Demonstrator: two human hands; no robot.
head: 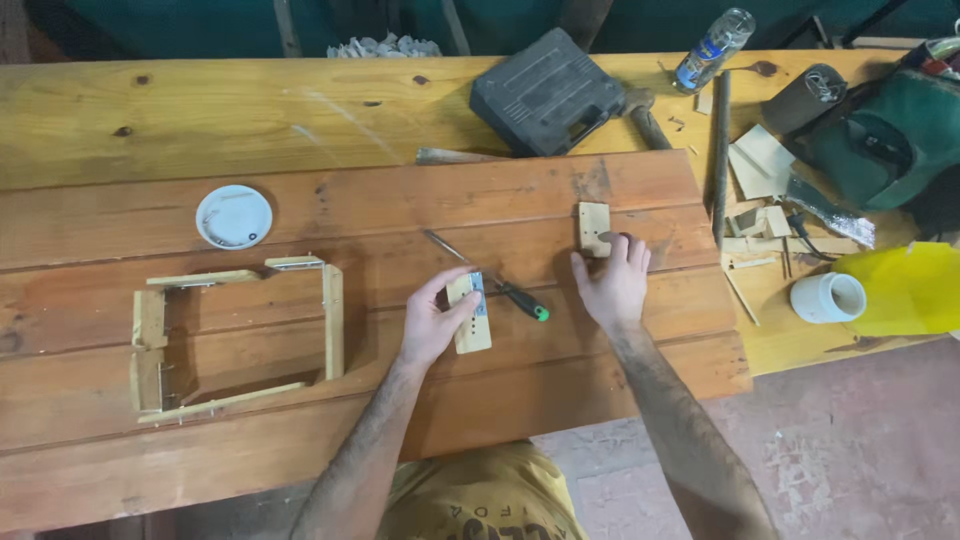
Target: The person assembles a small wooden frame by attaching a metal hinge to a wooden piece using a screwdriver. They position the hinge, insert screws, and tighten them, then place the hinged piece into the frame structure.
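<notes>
Wood block with the metal hinge plate (472, 312) sits on the reddish plank panel (300, 420), just left of the screwdriver (487, 276), and the left hand (436, 318) is pinching it, thumb on the top end and fingers wrapped along the left edge. So that hand is gripping the block, not just resting on it.

Right hand (612, 282) is just right of the screwdriver, palm down and flat, fingers spread. Its fingertips touch the lower edge of a second small wood block (594, 227), which lies up and to the right of the screwdriver. It looks relaxed and open, nothing actually clutched in it.

The screwdriver itself lies diagonally between the two hands, metal shaft pointing up-left, green-tipped dark handle down-right, nobody holding it.

Other stuff: well to the left of the screwdriver there's a half-built square wooden frame (235, 340), and above that a round white lid (234, 216). Up and to the right of the screwdriver is a dark plastic tool case (548, 92), and far right a white cup (828, 297) next to a yellow container (905, 288).
</notes>
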